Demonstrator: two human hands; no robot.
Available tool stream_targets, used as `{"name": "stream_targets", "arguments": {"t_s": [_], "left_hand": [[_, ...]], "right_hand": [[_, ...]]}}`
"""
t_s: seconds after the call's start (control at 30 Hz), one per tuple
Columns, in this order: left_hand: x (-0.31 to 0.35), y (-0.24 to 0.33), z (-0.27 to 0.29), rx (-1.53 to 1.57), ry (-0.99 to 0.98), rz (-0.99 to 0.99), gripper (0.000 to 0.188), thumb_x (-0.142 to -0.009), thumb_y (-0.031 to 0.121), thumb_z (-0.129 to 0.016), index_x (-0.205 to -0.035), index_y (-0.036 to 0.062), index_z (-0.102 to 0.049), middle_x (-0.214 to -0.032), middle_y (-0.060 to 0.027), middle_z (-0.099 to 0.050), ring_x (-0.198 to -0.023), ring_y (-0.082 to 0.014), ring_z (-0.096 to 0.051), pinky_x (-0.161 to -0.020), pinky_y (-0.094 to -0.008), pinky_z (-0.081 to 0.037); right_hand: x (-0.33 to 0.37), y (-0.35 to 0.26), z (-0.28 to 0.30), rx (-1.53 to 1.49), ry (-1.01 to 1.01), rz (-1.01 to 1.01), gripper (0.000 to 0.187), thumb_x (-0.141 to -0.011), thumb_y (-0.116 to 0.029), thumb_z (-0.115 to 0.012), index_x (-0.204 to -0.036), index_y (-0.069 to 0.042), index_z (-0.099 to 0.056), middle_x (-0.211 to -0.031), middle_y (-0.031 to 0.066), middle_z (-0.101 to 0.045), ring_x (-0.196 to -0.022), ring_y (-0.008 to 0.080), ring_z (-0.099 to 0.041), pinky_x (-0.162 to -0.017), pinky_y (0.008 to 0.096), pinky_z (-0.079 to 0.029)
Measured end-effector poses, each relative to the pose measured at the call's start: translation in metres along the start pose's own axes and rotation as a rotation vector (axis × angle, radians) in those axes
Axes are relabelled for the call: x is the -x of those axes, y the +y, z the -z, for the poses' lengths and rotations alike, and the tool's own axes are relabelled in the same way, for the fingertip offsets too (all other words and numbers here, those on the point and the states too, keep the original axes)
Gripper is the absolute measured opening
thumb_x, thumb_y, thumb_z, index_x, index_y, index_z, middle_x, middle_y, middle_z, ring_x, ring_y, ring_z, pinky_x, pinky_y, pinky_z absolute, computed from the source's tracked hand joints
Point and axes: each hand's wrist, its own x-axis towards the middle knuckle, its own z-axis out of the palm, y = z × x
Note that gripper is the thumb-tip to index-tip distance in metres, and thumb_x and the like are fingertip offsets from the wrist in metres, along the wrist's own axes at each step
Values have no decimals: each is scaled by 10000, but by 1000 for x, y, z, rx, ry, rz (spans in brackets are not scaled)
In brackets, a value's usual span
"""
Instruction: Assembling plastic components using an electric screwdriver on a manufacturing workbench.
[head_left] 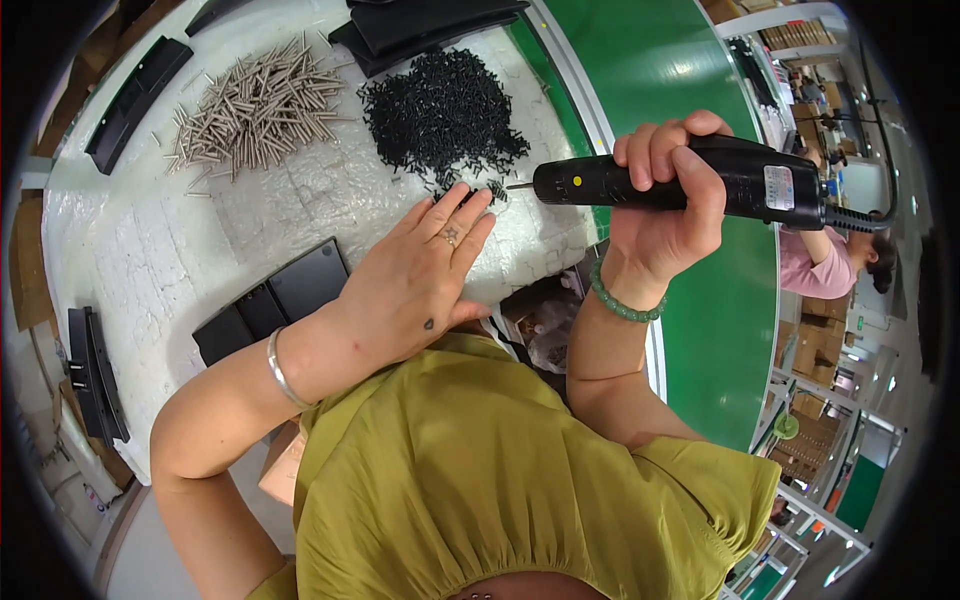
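Observation:
My right hand is wrapped round a black electric screwdriver, held level with its thin bit pointing left. The bit's tip hangs close to the fingertips of my left hand. That hand lies palm down with its fingers stretched out, at the near edge of a heap of small black screws. A few loose screws show by its fingertips; what lies beneath the palm is hidden. Left of the black heap is a pile of silvery metal pins.
Black plastic parts lie on the white-covered table: a boxy one by my left forearm, long ones at the left, and flat ones at the back. A green conveyor belt runs on the right. Beyond it sits a person in pink.

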Motion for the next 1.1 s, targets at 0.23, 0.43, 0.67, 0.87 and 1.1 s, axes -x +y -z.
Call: {"name": "stream_targets", "arguments": {"t_s": [0.23, 0.43, 0.67, 0.87, 1.1], "left_hand": [[26, 4, 23, -104, -121, 97, 669, -806, 332, -635, -1315, -26, -390, -1433, -152, -328, -1349, -317, -274, -1098, -435, -247], [44, 6, 42, -143, -168, 161, 597, -832, 287, -613, -1311, -4, -406, -1426, -132, -342, -1349, -320, -271, -1097, -447, -244], [65, 15, 62, -197, -18, 323, 687, -716, 384, -688, -1299, 89, -474, -1403, -133, -380, -1340, -338, -290, -1085, -478, -251], [106, 10, 57, -38, 131, 577, 768, -519, 202, -803, -1238, 138, -538, -1162, -116, -495, -1012, -315, -489, -896, -429, -401], [88, 7, 42, -52, 222, 458, 718, -521, 186, -796, -1195, 98, -562, -1143, -128, -517, -1014, -327, -499, -874, -415, -431]], "right_hand": [[10, -3, -8, -78, -158, -53, 288, -727, -23, -470, -1012, 14, -475, -591, 59, -427, -482, 150, -405, -543, 335, -425], [13, 2, -25, -122, -275, -91, 311, -749, -78, -480, -1053, -10, -491, -613, 34, -411, -508, 134, -397, -575, 317, -399], [3, 29, -56, -192, -242, -77, 289, -751, -22, -487, -1030, 45, -450, -640, 79, -489, -518, 154, -446, -561, 332, -443], [-2, 43, -61, -106, -203, -81, 265, -738, 8, -490, -998, 52, -466, -626, 94, -500, -499, 160, -454, -551, 332, -457], [0, 41, -64, 7, -227, -120, 258, -742, -92, -487, -988, -32, -536, -611, 31, -391, -522, 146, -389, -598, 328, -389]]}}
